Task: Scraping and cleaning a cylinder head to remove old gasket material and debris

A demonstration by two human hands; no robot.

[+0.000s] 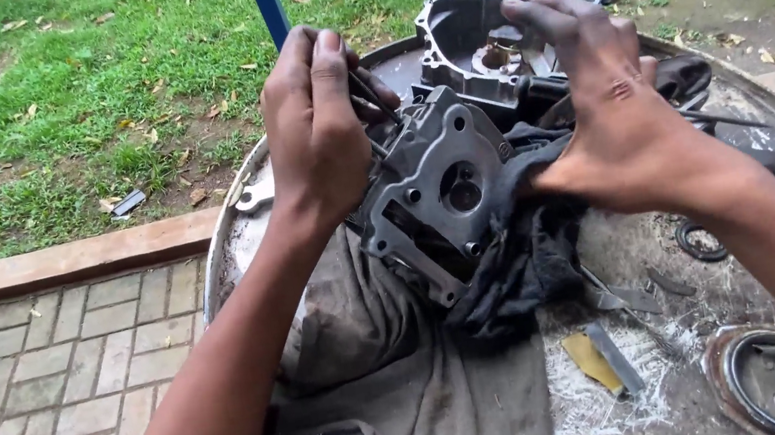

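Observation:
A grey cast-metal engine block [435, 196] rests tilted on a dark rag [525, 259] over a round metal tray [217, 262]. My left hand [318, 121] is closed around a thin dark tool whose tip reaches the block's upper left corner. My right hand [609, 105] spreads its fingers over the block's right side and the rag, thumb pressing the cloth. Behind the block lies a dark engine casing [472, 29].
A grey cloth [401, 387] drapes over the tray's near side. A round rusty lid [774, 380], a rubber ring [701, 241], a yellow scrap and a small blade [600, 359] lie on the tray. A blue pole [266, 2], grass and brick paving surround it.

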